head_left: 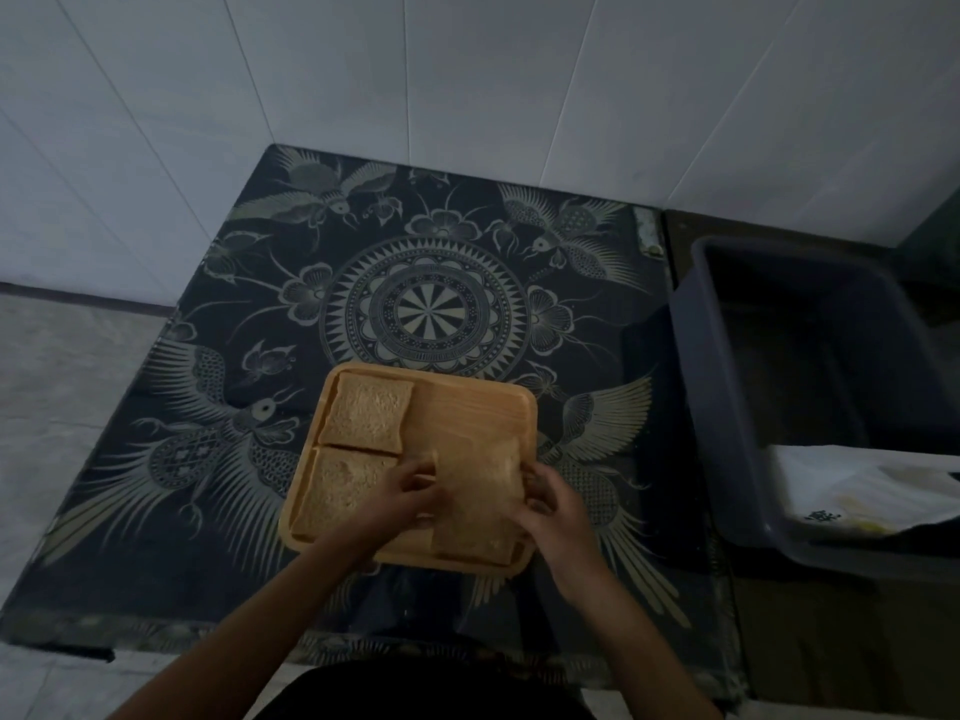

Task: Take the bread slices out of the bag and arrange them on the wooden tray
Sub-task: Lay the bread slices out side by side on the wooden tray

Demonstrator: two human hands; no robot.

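A square wooden tray (467, 402) lies on the patterned dark table. One bread slice (366, 418) fills its far left corner. A second slice (337, 493) lies in the near left corner, partly under my left wrist. A third slice (480, 504) sits at the tray's near right, blurred, and both hands grip it. My left hand (408, 493) holds its left edge and my right hand (553, 504) holds its right edge. The tray's far right quarter is bare wood. A white plastic bag (862, 491) lies in the bin at the right.
A dark table top (426, 309) with bird and flower patterns stands in a corner of white tiled walls. A dark blue plastic bin (727, 387) stands to the right of the table. The table's near edge runs just in front of my body.
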